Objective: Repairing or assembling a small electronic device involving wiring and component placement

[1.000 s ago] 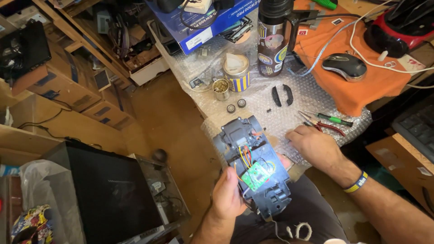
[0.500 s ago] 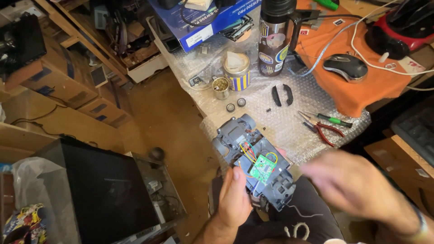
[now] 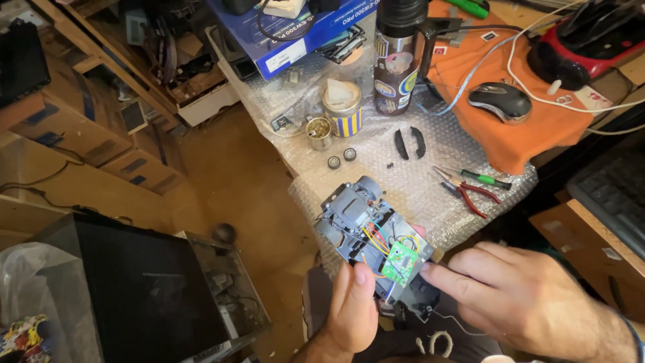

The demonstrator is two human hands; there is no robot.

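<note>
Toy car chassis (image 3: 376,252): grey, opened, wires and a small green circuit board (image 3: 401,261) exposed; held above the near edge of the table (image 3: 430,181), over the lap.
Left hand (image 3: 353,312): grasping the chassis from below, thumb on its side, as before.
Right hand (image 3: 517,296): a second ago flat on the bubble wrap; now back at the chassis, holding nothing, index fingertip touching beside the board.
Meaning: the work looks to have returned to the electronics.
Pliers (image 3: 470,195): untouched on the table.
</note>
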